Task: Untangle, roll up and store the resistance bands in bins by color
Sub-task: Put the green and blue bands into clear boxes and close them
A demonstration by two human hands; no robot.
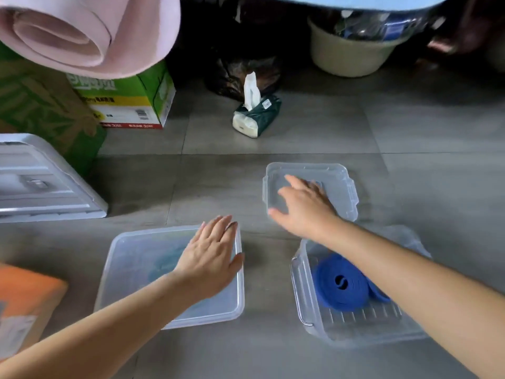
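Observation:
Two clear plastic bins stand on the grey tiled floor. The left bin [131, 269] is covered by its lid, and a teal band [166, 262] shows dimly through it. My left hand [211, 258] lies flat on that lid with straight fingers. The right bin [308, 305] is uncovered and holds rolled dark blue bands [338, 283]. A loose clear lid [341, 184] lies on the floor behind the right bin. My right hand [303, 203] rests on this lid with its fingers spread; my forearm crosses over the right bin.
A tissue pack [255, 116] lies further back on the floor. Green cartons [131, 102] and a pink rolled mat [82, 34] stand at the back left, a white lid [41, 184] at left, an orange box [24, 299] at lower left, a beige basin [349, 50] at back right.

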